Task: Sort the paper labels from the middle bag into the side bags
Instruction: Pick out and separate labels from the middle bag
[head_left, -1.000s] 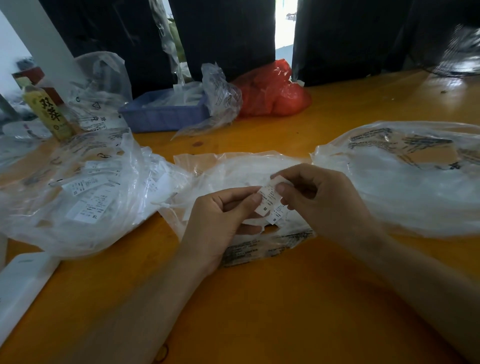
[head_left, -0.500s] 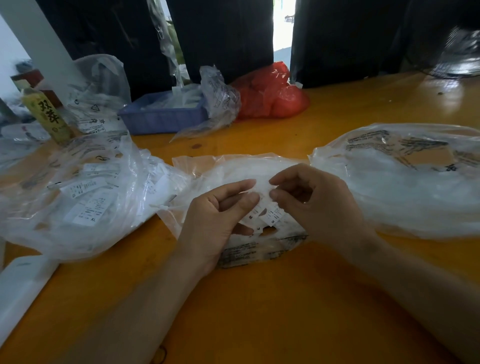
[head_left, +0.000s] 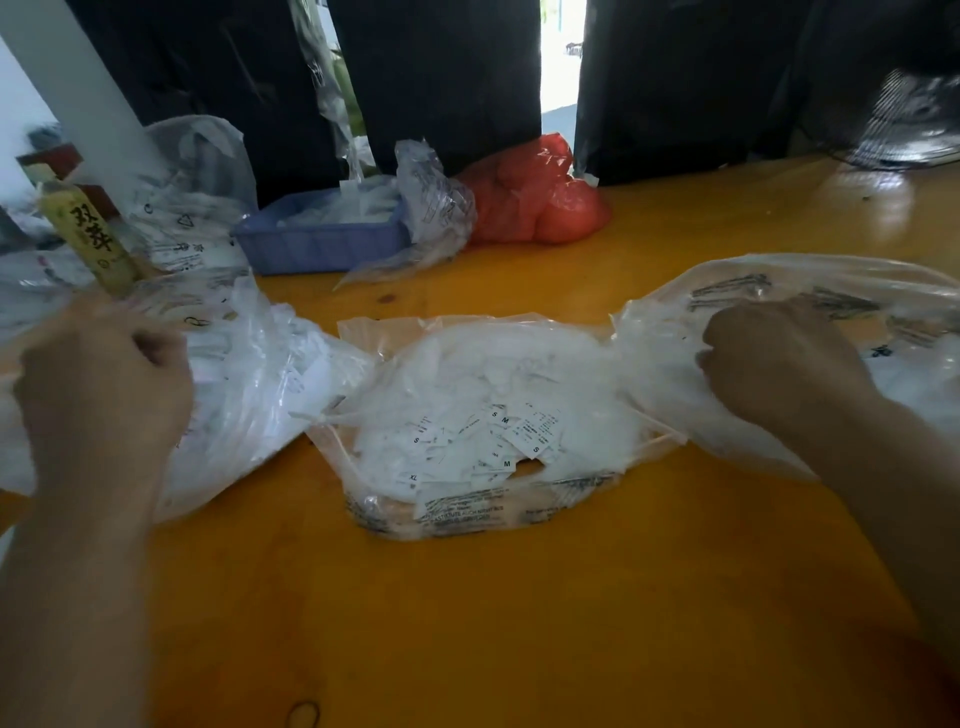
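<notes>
left hand (head_left: 104, 384) reaching into left bag (head_left: 260, 374), fingers curled, contents unclear | right hand (head_left: 779, 364) likewise in right bag (head_left: 779, 291) | labels (head_left: 467, 441) lying in middle bag (head_left: 467, 514) on tabletop (head_left: 519, 623)

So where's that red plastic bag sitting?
The crumpled red plastic bag lies at the table's far edge, centre-right in the head view, just right of the blue plastic tray.

Both hands motion-blurred, fingers curled from view, right bag (head_left: 857, 332) cropped
</notes>
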